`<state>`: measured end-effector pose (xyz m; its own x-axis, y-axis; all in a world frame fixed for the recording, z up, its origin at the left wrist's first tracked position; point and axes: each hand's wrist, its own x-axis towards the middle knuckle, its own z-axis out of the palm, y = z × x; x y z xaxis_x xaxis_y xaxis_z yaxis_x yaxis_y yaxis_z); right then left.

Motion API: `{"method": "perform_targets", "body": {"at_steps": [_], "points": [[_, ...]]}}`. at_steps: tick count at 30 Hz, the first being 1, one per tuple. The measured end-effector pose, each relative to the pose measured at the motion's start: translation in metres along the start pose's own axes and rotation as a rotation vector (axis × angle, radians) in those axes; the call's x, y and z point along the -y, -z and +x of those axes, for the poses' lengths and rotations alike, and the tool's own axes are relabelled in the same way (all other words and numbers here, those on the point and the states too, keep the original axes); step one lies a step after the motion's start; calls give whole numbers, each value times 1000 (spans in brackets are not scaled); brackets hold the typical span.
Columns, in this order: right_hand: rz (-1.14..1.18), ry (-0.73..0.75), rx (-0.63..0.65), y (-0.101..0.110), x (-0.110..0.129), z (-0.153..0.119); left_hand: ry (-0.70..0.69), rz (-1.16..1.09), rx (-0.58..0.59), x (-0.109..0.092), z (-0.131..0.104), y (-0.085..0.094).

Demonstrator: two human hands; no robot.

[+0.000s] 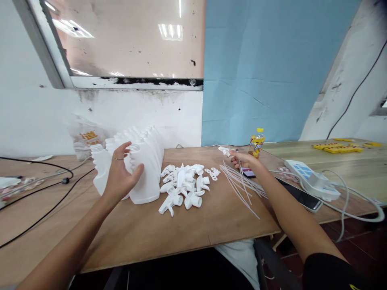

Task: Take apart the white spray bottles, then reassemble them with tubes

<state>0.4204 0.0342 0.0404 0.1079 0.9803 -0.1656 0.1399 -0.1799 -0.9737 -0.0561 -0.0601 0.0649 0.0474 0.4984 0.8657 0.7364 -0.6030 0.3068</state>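
Observation:
My left hand point(121, 175) is curled around a white plastic bottle point(145, 173) at the front of a row of several white bottles point(151, 141) standing on the wooden table point(181, 229). My right hand point(244, 160) holds a white spray trigger head point(225, 151) with a thin dip tube hanging from it, a little above the table. A pile of white trigger heads point(184, 187) lies between my hands. Loose thin white tubes point(242, 183) lie fanned out under my right forearm. Small white washers point(214, 173) sit beside the pile.
A small yellow-capped drink bottle point(256, 141) stands at the back. A phone point(302, 197) and a white power strip point(311, 179) with cables lie on the right. Black cables point(45, 189) cross the left side. A plastic bag point(84, 139) sits behind the bottles. Yellow parts point(338, 148) lie far right.

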Motion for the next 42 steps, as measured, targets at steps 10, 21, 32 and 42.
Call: {"method": "perform_targets", "body": {"at_steps": [10, 21, 32, 42], "points": [[-112, 171, -205, 1, -2, 3, -232, 49, 25, -13, 3, 6], [-330, 401, 148, -29, 63, -31, -490, -100, 47, -57, 19, -10], [-803, 589, 604, -101, 125, -98, 568, -1109, 709, -106, 27, -133], [-340, 835, 456, -88, 134, -114, 824, -1270, 698, -87, 23, -139]]}}
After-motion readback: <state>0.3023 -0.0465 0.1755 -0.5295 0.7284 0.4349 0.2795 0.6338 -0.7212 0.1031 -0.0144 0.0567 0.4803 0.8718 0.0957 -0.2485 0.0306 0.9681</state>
